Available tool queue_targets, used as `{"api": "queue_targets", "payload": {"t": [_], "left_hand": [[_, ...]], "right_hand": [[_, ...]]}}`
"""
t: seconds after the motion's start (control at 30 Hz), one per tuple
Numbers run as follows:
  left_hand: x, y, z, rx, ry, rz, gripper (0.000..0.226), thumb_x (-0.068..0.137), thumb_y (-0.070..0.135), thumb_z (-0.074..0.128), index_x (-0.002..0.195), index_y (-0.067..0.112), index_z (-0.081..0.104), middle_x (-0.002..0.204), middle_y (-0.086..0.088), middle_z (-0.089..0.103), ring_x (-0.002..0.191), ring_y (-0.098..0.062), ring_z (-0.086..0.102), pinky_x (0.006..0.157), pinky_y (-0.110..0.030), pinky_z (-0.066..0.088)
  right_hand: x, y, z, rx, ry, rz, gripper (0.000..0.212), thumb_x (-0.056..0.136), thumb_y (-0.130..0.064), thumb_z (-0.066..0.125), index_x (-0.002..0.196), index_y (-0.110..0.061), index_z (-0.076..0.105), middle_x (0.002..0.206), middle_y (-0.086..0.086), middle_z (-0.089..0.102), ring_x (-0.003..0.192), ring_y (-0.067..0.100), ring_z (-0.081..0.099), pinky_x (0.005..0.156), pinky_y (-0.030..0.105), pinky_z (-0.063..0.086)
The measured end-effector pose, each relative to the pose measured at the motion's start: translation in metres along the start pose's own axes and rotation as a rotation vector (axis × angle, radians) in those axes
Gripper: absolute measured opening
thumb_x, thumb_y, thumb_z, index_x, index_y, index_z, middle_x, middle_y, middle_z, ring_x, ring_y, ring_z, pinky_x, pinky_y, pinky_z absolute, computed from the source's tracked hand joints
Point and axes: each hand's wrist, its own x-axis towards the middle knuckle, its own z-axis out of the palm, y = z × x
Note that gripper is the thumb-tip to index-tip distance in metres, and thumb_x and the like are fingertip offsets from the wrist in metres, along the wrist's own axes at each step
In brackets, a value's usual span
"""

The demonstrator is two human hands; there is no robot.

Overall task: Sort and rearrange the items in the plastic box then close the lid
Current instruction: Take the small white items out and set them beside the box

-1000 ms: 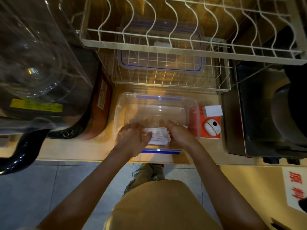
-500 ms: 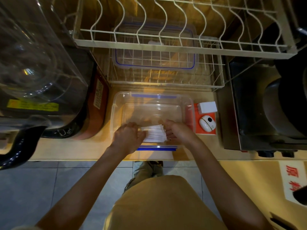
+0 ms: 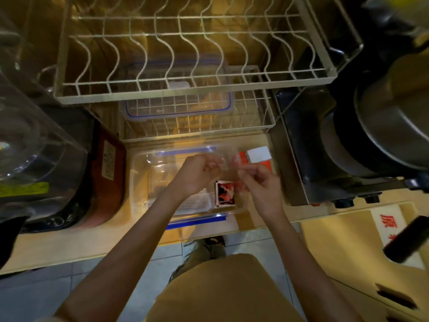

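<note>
The clear plastic box (image 3: 137, 175) with blue clips stands open on the wooden counter. Inside it, a white stack (image 3: 197, 203) lies at the near side, with a small red, black and white packet (image 3: 224, 194) just to its right. My left hand (image 3: 197, 173) and my right hand (image 3: 261, 184) hover above the box's right half, fingers curled. Between them they pinch a blurred clear plastic wrapper (image 3: 228, 160). The clear lid (image 3: 178, 110) with a blue seal rests on the lower wire shelf behind the box.
A white wire dish rack (image 3: 190, 89) overhangs the back of the box. An orange pad carrying a small white box (image 3: 258, 154) sits right of it, next to a steel appliance (image 3: 299, 159). A dark red appliance (image 3: 104, 180) stands on the left.
Both hands let go of the white stack and rose toward the box's right side, now holding a clear wrapper. The red and black packet now shows beside the stack.
</note>
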Motion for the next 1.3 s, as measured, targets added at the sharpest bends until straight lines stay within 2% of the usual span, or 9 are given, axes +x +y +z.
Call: {"api": "queue_targets", "payload": {"t": [0.13,0.3,0.37,0.5,0.63,0.83,1.1,1.2,1.3], "left_hand": [[0.024,0.032,0.015,-0.006,0.003,0.091,0.023,0.086,0.005,0.057,0.108,0.007,0.065,0.102,-0.004,0.066,0.090,-0.010,0.057,0.065,0.007,0.036],[0.053,0.048,0.040,0.138,-0.041,0.136,0.035,0.082,0.006,0.060,0.118,0.005,0.058,0.118,-0.015,0.063,0.104,-0.025,0.061,0.089,-0.024,0.045],[0.064,0.047,0.049,0.263,-0.047,0.179,0.042,0.081,0.010,0.061,0.123,0.008,0.054,0.125,-0.014,0.058,0.109,-0.026,0.057,0.093,-0.029,0.042],[0.081,0.045,0.063,0.440,-0.115,0.216,0.054,0.082,0.011,0.060,0.133,0.008,0.042,0.136,-0.014,0.046,0.125,-0.027,0.045,0.104,-0.029,0.031],[0.094,0.046,0.071,0.545,-0.157,0.201,0.054,0.086,0.010,0.054,0.137,0.007,0.035,0.138,-0.016,0.043,0.128,-0.030,0.041,0.105,-0.033,0.033],[0.102,0.041,0.075,0.662,-0.146,0.207,0.046,0.083,0.006,0.055,0.128,0.005,0.044,0.124,-0.018,0.054,0.115,-0.032,0.051,0.096,-0.041,0.045],[0.102,0.047,0.071,0.537,-0.115,0.166,0.038,0.081,0.016,0.061,0.117,0.008,0.055,0.115,-0.014,0.060,0.107,-0.031,0.057,0.088,-0.037,0.046],[0.094,0.050,0.060,0.333,-0.030,0.131,0.027,0.076,0.019,0.065,0.102,0.014,0.063,0.104,-0.007,0.069,0.094,-0.024,0.063,0.075,-0.032,0.047],[0.076,0.056,0.044,0.153,0.041,0.080,0.036,0.074,0.014,0.070,0.109,0.014,0.065,0.109,-0.004,0.070,0.090,-0.015,0.060,0.074,-0.025,0.042]], "right_hand": [[-0.002,0.006,-0.018,0.087,0.244,-0.006,0.023,0.081,-0.005,0.067,0.084,-0.027,0.062,0.080,-0.007,0.064,0.073,0.005,0.060,0.066,0.013,0.049],[0.003,0.025,-0.025,0.039,0.450,0.112,0.032,0.078,-0.009,0.070,0.104,-0.018,0.054,0.091,-0.010,0.057,0.080,0.001,0.054,0.061,-0.002,0.043],[0.007,0.034,-0.024,-0.053,0.426,0.155,0.042,0.078,-0.014,0.072,0.114,-0.018,0.052,0.106,-0.006,0.054,0.088,0.004,0.054,0.065,0.002,0.046],[0.015,0.045,-0.024,-0.262,0.336,0.151,0.055,0.077,-0.019,0.072,0.126,-0.018,0.048,0.124,0.002,0.049,0.115,0.018,0.050,0.094,0.026,0.041],[0.019,0.048,-0.024,-0.385,0.234,0.086,0.053,0.080,-0.016,0.067,0.129,-0.016,0.047,0.130,0.004,0.050,0.122,0.018,0.043,0.096,0.022,0.035],[0.020,0.048,-0.026,-0.536,0.153,0.019,0.048,0.085,-0.018,0.063,0.130,-0.018,0.048,0.131,0.004,0.052,0.124,0.017,0.041,0.104,0.032,0.038],[0.027,0.046,-0.032,-0.586,0.109,-0.001,0.048,0.086,-0.023,0.063,0.131,-0.015,0.047,0.128,0.008,0.053,0.120,0.020,0.045,0.091,0.020,0.031],[0.029,0.041,-0.035,-0.470,0.169,0.010,0.053,0.085,-0.027,0.063,0.134,-0.017,0.043,0.126,0.007,0.050,0.114,0.017,0.048,0.091,0.023,0.038],[0.030,0.032,-0.038,-0.256,0.189,0.068,0.057,0.086,-0.031,0.062,0.138,-0.025,0.039,0.129,0.004,0.047,0.109,0.011,0.048,0.092,0.029,0.045]]}}
